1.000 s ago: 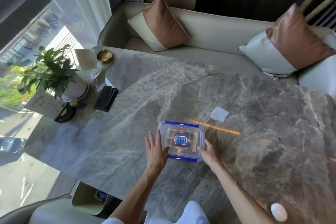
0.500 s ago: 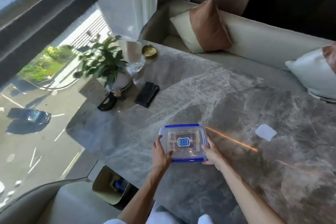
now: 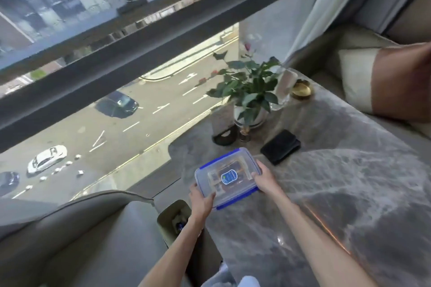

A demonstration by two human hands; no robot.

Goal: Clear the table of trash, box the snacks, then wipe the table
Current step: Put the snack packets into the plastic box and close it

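Note:
A clear plastic snack box (image 3: 227, 176) with a blue-clipped lid and packets inside is held over the left part of the grey marble table (image 3: 349, 193). My left hand (image 3: 201, 200) grips its near left corner. My right hand (image 3: 265, 179) grips its right side. The lid is on. Whether the box rests on the table or is lifted slightly cannot be told.
A potted plant (image 3: 249, 98), a black wallet (image 3: 281, 147), a gold dish (image 3: 301, 91), a card stand (image 3: 223, 123) and a glass stand at the table's window end. A bin (image 3: 175, 219) sits on the floor beside the table. Cushioned sofa behind; chair at lower left.
Both hands closed on the box and carried it left toward the table's window end. My view swung left; the white cloth on the table is out of sight.

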